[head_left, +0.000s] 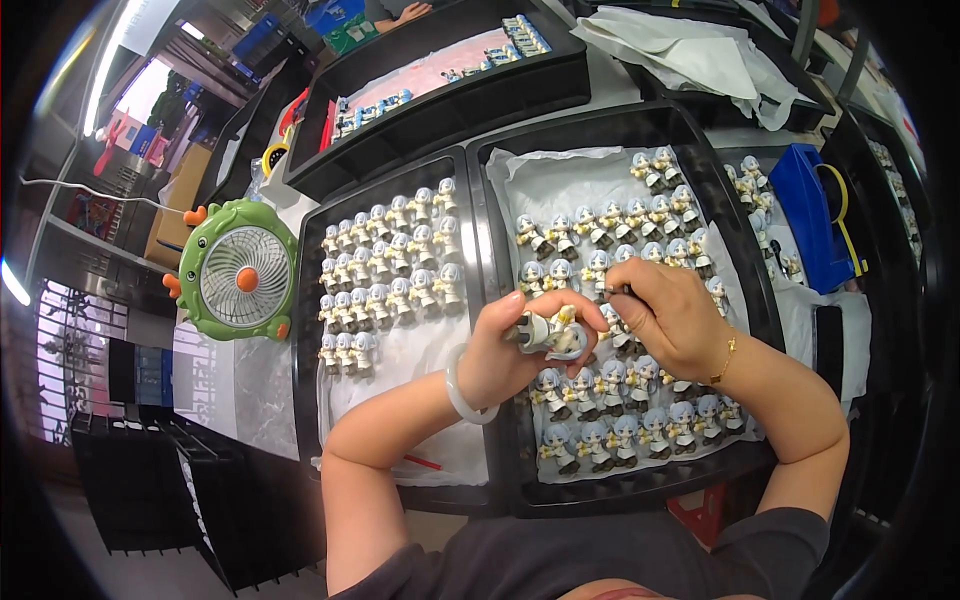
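Observation:
My left hand (pixel 492 352), with a white bangle on its wrist, is closed around a small figurine (pixel 565 340) with pale hair and white clothes. The figurine lies tilted, its dark part toward my thumb. Close beside it, my right hand (pixel 680 322) pinches a small dark piece (pixel 621 290) between thumb and fingertips; its exact kind is too small to make out. Both hands hover over the right black tray (pixel 755 300), where rows of similar figurines (pixel 625 435) lie on white paper. The left black tray (pixel 308 400) carries more rows of pale-haired figurines (pixel 390 245).
A green fan (pixel 240 270) stands left of the trays. Behind them is a deep black bin (pixel 450 118) with blue-and-white pieces. White sheets (pixel 680 60) lie at the back right. A blue holder (pixel 808 220) with a yellow-handled tool sits right. Another person's hand (pixel 405 15) shows at the far edge.

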A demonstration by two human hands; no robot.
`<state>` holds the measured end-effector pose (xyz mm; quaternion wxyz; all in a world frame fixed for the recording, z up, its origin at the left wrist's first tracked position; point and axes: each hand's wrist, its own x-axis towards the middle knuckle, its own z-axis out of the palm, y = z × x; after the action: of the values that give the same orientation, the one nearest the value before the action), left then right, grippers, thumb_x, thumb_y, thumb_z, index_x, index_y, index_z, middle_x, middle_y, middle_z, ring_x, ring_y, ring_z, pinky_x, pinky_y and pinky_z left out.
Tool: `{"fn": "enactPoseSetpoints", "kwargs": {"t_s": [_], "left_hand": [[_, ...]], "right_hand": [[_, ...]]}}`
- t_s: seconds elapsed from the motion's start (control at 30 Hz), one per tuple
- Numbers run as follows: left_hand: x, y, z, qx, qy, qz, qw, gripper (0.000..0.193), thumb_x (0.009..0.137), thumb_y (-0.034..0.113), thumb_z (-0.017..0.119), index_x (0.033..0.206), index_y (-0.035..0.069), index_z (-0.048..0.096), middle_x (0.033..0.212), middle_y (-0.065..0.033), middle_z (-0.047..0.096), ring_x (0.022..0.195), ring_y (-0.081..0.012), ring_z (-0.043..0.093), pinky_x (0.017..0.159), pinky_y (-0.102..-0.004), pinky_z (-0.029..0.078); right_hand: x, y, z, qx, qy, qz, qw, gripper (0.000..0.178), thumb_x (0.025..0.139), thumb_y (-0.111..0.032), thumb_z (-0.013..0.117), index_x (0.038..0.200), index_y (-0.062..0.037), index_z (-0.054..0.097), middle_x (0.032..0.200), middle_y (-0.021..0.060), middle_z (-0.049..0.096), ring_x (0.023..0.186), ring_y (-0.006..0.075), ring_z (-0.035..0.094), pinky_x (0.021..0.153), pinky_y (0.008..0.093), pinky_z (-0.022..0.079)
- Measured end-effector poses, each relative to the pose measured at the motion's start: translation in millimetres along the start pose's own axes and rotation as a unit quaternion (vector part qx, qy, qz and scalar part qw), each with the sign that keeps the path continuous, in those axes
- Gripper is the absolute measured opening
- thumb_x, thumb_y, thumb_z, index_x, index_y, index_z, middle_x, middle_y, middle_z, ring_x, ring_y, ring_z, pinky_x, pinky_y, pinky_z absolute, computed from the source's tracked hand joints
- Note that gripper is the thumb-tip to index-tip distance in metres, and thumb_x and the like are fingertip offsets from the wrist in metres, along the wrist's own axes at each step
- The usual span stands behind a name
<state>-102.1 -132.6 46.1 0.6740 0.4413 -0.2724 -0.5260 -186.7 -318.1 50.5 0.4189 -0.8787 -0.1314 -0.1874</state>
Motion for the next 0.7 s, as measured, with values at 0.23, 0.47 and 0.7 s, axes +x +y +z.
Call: {"fn": "enactPoseSetpoints", "kwargs": {"t_s": [0.23,0.47,0.7], "left_hand": [[-1.8,-10.7,-4.2,-0.099,-0.066,-0.047,0.992,0.062,0.077,0.067,0.028,0.094,0.009,0.041,0.077,-0.0081,0.05,0.063,-0.0157,0.044,0.059,-0.0253,0.035],[0.8,-12.5,2.7,-0.106,-0.088,-0.021,0.99,0.062,0.068,0.062,0.048,0.099,0.011,0.031,0.085,-0.0072,0.044,0.072,-0.0179,0.045,0.064,-0.0271,0.034],[-0.7,-10.6,2.1,-0.064,-0.087,-0.014,0.994,0.07,0.061,0.055,0.062,0.104,0.011,0.027,0.099,-0.0081,0.039,0.091,-0.0173,0.042,0.081,-0.0298,0.033]], "right_hand": [[-1.6,-5.0,5.1,-0.067,-0.01,-0.054,0.996,0.027,0.076,-0.03,0.066,0.071,-0.0068,0.054,0.062,0.0065,0.051,0.055,0.0256,0.052,0.049,0.0343,0.04],[-2.7,-9.5,4.7,-0.062,-0.051,-0.017,0.997,0.029,0.077,-0.038,0.063,0.07,-0.0106,0.058,0.062,0.0041,0.055,0.056,0.0233,0.057,0.051,0.0329,0.044],[-4.1,-11.6,3.5,-0.057,-0.032,-0.041,0.997,0.028,0.076,-0.034,0.065,0.067,-0.0101,0.055,0.059,0.0046,0.054,0.053,0.0234,0.056,0.049,0.0327,0.043]]}}
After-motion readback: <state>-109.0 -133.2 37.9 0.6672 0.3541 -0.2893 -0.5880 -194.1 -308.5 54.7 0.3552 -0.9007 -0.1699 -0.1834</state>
